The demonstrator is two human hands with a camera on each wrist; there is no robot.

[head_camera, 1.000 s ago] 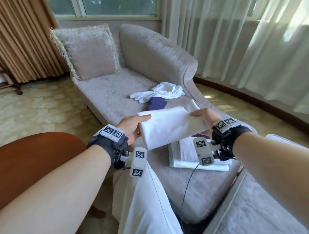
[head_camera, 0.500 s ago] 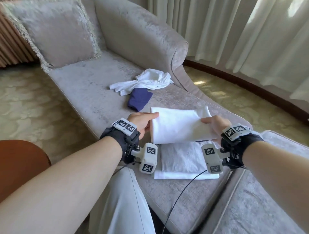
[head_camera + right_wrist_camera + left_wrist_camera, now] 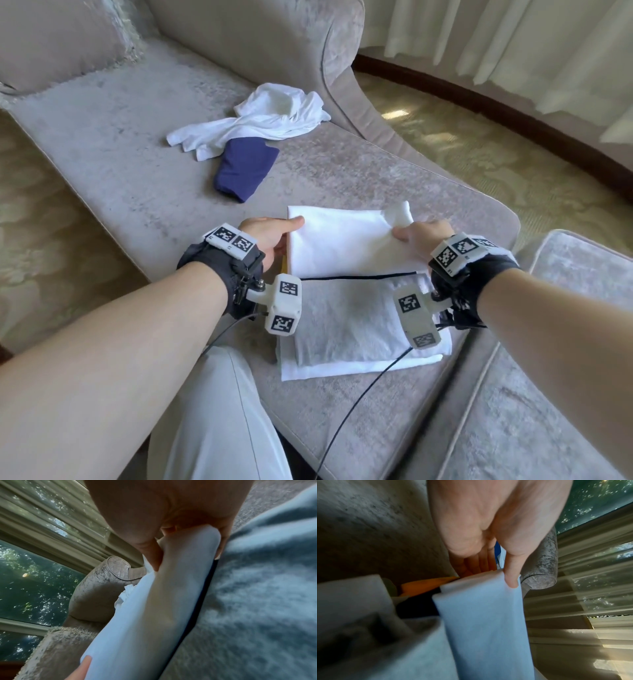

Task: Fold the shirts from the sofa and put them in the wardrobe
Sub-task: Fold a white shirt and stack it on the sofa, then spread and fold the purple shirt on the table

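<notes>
Both hands hold a folded white shirt (image 3: 346,243) low over the sofa seat (image 3: 137,171). My left hand (image 3: 270,236) grips its left edge, thumb on top (image 3: 511,577) and fingers underneath. My right hand (image 3: 418,236) pinches the right edge (image 3: 188,555), thumb on top. The shirt (image 3: 481,622) lies over the far part of a folded stack (image 3: 346,332) with a grey-white shirt on top; dark and orange layers peek out beneath. A crumpled white shirt (image 3: 267,120) and a navy garment (image 3: 243,168) lie farther back on the seat.
A fringed cushion (image 3: 58,37) leans at the sofa's far left, the curved backrest (image 3: 260,37) behind the clothes. A matching grey ottoman (image 3: 561,359) stands at the right. Sheer curtains (image 3: 513,44) hang beyond patterned carpet (image 3: 479,154). My trouser leg (image 3: 212,421) is below.
Both hands have lowered the folded white shirt from mid-air down onto the folded stack on the seat. The head view has tipped downward and closer to the sofa.
</notes>
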